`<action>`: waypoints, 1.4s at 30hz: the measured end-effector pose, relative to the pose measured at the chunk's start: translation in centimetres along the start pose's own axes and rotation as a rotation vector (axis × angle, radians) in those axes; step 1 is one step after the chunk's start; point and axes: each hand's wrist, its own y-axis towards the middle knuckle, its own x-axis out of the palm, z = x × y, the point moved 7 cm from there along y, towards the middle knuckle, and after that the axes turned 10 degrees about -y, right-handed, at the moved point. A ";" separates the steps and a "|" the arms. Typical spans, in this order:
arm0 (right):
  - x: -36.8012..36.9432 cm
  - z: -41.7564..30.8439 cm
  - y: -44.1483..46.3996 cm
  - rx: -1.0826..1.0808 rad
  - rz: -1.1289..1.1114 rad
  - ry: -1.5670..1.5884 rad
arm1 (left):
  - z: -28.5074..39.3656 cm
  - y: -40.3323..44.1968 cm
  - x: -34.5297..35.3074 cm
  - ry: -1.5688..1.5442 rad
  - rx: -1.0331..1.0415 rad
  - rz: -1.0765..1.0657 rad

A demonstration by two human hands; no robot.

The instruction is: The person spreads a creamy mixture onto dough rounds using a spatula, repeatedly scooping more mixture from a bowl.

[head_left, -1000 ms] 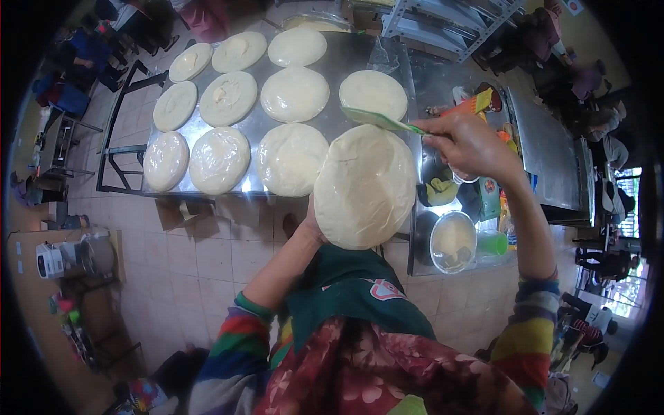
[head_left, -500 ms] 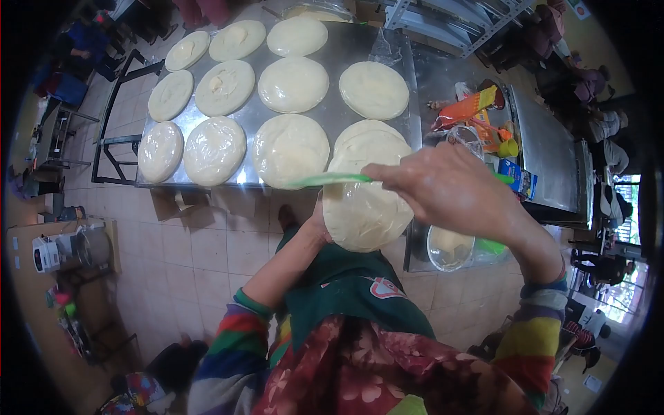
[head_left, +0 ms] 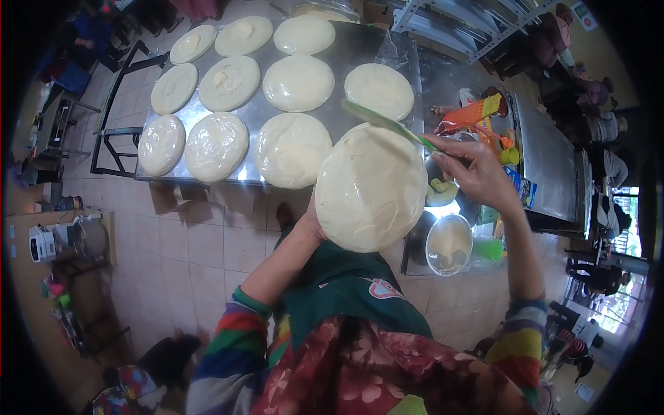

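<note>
Tilted up toward me at the table's front edge is a round, cream-coated disc point(head_left: 371, 197), its surface glossy. My left hand point(head_left: 312, 223) holds it from the lower left, with most of the fingers hidden behind it. In my right hand point(head_left: 477, 169) is a green spatula point(head_left: 387, 122), gripped by its handle. The blade lies over the disc's upper rim; whether it touches cannot be told. Several similar pale discs lie in rows on the metal table point(head_left: 339, 48), the nearest being a coated one point(head_left: 293, 151) just left of the held disc.
A clear bowl of cream point(head_left: 449, 243) stands on the right side surface beside a green cup point(head_left: 490, 249). Behind them are an orange packet point(head_left: 470, 114) and a yellow cup point(head_left: 510, 155). A metal rack point(head_left: 470, 28) rises at the back. Other people stand around the room.
My right hand with the spatula first swept down and left across the disc, then returned to its upper right rim. The held disc now faces me more fully.
</note>
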 end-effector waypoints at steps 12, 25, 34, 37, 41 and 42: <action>5.0 -0.1 -5.9 -0.147 0.014 -0.104 | 1.9 -0.9 -1.8 0.061 0.110 0.058; 5.6 -1.5 -8.1 -0.144 -0.024 -0.090 | 2.4 -1.4 -1.7 0.002 0.062 -0.036; 8.3 -2.5 -9.6 -0.216 -0.101 -0.285 | 3.4 -1.4 -2.5 -0.006 0.156 -0.062; 7.4 -1.3 -9.3 -0.168 -0.108 -0.156 | 4.1 -1.7 -2.9 0.043 0.184 -0.021; 4.5 2.9 -5.8 -0.067 0.098 -0.145 | 3.8 -1.7 -1.6 0.227 0.293 0.048; 4.2 3.0 -5.4 -0.074 0.127 -0.192 | 3.8 -1.7 -1.5 0.269 0.319 0.053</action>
